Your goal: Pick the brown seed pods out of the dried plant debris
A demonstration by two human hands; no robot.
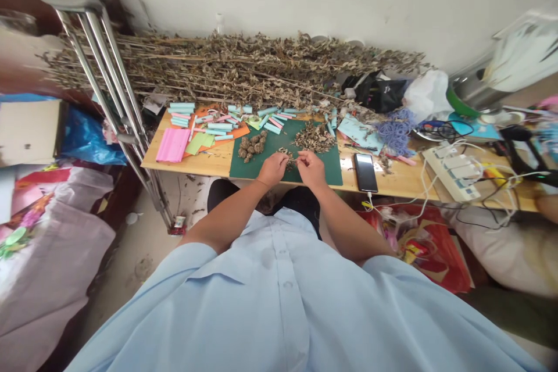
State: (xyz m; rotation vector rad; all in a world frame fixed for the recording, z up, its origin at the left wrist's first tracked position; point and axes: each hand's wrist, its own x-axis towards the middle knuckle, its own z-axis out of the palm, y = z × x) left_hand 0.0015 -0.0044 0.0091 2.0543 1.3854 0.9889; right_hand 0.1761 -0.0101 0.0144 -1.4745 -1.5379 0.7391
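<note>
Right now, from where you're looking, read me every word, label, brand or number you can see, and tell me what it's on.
No text can be read anywhere in this picture.
Black bag: a small pale mark, too blurred to read.
Power strip: any markings are too small to read.
Phone: dark screen, no readable words.

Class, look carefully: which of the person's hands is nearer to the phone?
Right. The right hand is over the green mat, to the left of the phone; the left hand is farther left.
</note>
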